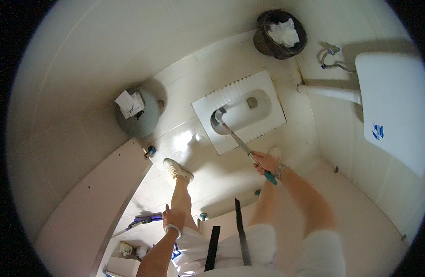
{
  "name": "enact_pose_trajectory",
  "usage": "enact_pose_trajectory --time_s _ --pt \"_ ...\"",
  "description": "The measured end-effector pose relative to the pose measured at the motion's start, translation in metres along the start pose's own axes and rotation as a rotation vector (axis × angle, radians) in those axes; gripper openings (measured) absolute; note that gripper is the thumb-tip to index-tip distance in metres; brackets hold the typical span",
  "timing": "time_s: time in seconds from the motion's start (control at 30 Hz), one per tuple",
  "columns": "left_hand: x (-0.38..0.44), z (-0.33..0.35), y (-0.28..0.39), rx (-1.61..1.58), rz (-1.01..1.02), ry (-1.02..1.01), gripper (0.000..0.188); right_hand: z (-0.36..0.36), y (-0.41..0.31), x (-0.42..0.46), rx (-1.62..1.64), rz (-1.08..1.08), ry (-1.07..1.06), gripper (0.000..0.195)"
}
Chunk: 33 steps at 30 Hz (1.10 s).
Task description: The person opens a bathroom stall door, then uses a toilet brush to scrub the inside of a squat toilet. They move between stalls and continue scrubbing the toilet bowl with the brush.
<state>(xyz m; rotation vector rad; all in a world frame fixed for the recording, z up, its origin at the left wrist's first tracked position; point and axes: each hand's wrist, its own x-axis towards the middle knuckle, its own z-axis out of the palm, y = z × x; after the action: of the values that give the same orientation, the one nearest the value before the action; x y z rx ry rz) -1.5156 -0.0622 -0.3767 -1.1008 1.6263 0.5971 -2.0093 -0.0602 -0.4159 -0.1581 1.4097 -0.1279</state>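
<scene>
My right hand (266, 162) is closed around the handle of a toilet brush (237, 139), near its green end. The brush's pale head rests in the dark drain opening at the left end of a white ceramic squat toilet (245, 110). What its bristles touch is hard to see. On my thigh near the knee lies my left hand (173, 218), with its fingers somewhat apart and nothing visible in it.
A dark waste bin (281, 34) with white paper stands beyond the toilet. White items lie on a round stool or lidded bin (138, 117) at left. The cistern (392, 110) and its pipe (332, 93) are at right, an open cubicle door (94, 194) at left, a purple mop (146, 219) behind it.
</scene>
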Motion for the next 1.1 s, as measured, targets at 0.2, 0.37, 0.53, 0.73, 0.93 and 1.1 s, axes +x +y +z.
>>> enact_pose_trajectory --time_s 0.2,0.37,0.53,0.73,0.93,1.1 --pt "-0.018 -0.04 0.029 -0.549 -0.424 -0.109 0.087 0.01 0.06 0.003 -0.269 0.049 -0.056 0.055" --pt "-0.026 -0.027 0.02 -0.634 -0.439 -0.106 0.088 -0.066 -0.028 -0.033 -1.425 0.09 -0.046 0.065" --pt "-0.029 -0.028 0.02 -0.698 -0.442 -0.147 0.088 -0.055 -0.12 0.011 -1.701 0.01 -0.134 0.076" --pt "-0.017 -0.024 0.032 -0.734 -0.33 -0.16 0.084 -0.125 -0.053 0.06 -1.822 0.05 -0.091 0.063" --pt "-0.034 -0.021 0.01 -0.773 -0.447 -0.2 0.083 -0.013 -0.189 0.015 -2.05 0.43 -0.141 0.062" --pt "-0.023 -0.026 0.015 -0.735 -0.435 -0.203 0.085 -0.032 -0.185 0.019 -2.162 0.312 -0.244 0.06"
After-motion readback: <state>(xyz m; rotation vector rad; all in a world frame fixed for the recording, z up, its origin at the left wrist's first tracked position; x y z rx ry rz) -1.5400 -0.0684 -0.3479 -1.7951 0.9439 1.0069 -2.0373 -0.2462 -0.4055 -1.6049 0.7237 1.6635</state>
